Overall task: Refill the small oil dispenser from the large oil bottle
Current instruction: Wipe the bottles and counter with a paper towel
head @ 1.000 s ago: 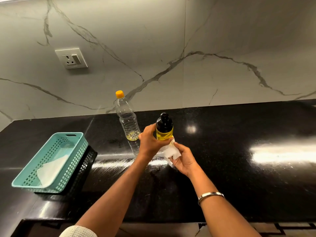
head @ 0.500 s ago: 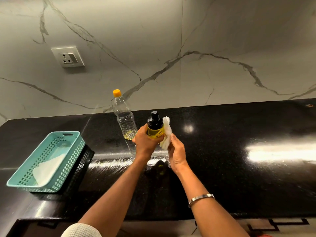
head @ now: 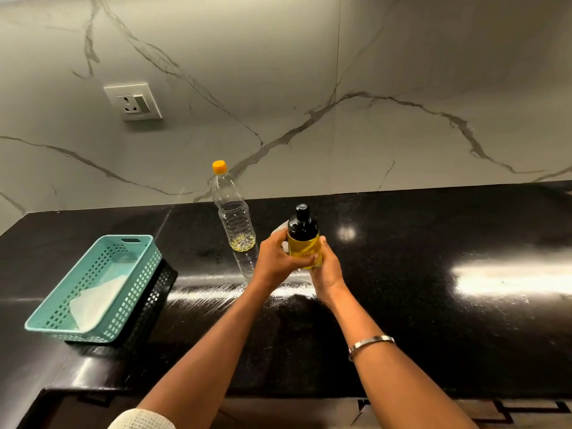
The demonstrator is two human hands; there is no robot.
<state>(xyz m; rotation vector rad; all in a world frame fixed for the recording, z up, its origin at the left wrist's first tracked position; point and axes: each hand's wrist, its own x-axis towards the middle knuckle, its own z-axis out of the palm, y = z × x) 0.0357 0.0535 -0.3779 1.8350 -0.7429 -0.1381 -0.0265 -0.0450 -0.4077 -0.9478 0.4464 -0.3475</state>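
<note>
The small oil dispenser [head: 305,243], with a black pump top and yellow oil inside, is upright just above the black counter [head: 433,305]. My left hand [head: 275,261] wraps its left side and my right hand [head: 326,274] grips its lower right side. A bit of white tissue [head: 278,227] peeks out behind the dispenser near my left fingers. The large clear oil bottle [head: 233,218] with a yellow cap stands just left of the dispenser, nearly empty, with a little oil at its bottom.
A teal perforated basket [head: 130,267] holding a white tissue sits on a black basket [head: 154,298] at the left of the counter. A wall socket [head: 133,101] is on the marble backsplash. The counter's front edge runs below my forearms.
The tissue moved from the dispenser's right side to behind it on the left. My right hand shifted from wiping with the tissue to holding the dispenser's lower right side.
</note>
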